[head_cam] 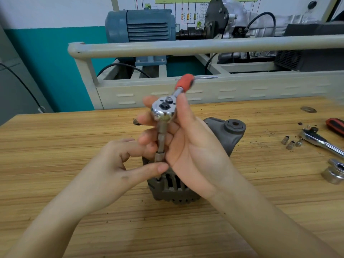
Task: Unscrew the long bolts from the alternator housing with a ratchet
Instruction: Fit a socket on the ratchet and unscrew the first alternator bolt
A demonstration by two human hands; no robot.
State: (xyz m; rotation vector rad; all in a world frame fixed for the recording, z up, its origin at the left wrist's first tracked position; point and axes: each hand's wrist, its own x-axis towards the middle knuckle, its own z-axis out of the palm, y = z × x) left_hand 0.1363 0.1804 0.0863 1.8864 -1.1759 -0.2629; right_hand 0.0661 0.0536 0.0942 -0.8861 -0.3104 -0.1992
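Observation:
A grey alternator housing (228,135) stands on the wooden bench, mostly hidden behind my hands. A chrome ratchet (163,110) with a red handle (184,81) stands above it on a long extension and socket (160,144) that points down at the housing's near rim. My right hand (189,146) grips the ratchet head and extension, thumb beside the head. My left hand (119,164) pinches the socket's lower end between thumb and fingers. The bolt under the socket is hidden.
At the right of the wooden bench (55,146) lie a second ratchet (322,141), three small sockets (291,143), a large socket (334,173) and a red-black handle (336,125). A beige rail (186,46) and a blue motor (141,26) stand behind.

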